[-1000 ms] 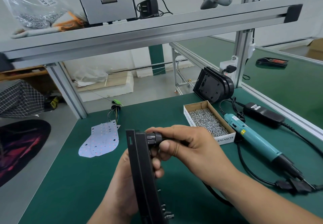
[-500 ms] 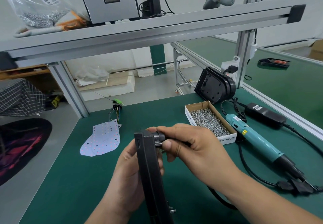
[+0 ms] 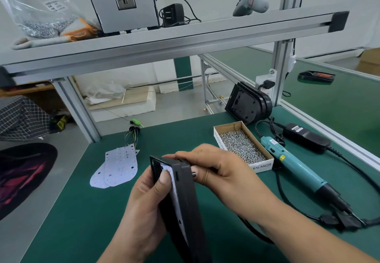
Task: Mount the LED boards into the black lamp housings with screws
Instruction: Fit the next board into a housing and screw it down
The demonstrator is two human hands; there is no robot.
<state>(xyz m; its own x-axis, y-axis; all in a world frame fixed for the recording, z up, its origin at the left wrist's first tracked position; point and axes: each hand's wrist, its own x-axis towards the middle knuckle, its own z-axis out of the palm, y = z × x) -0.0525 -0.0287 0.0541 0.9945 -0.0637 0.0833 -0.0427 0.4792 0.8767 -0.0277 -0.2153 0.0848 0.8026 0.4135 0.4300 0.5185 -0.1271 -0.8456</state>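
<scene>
Black housing (image 3: 185,201) is held upright on its edge over the green mat (image 3: 82,221), between both hands. The left hand (image 3: 141,209) grips it from the left side, and its thumb presses on the white LED board (image 3: 174,195) that sits inside. The right hand (image 3: 220,172) has its fingers curled over the top end of the housing and pinches a small part there. More boards (image 3: 117,168) lie flat on the mat at the left, with wires. The screw box (image 3: 242,147) is right of the hands, with the teal screwdriver (image 3: 294,166) just beside it. A second housing (image 3: 246,104) leans behind the box.
</scene>
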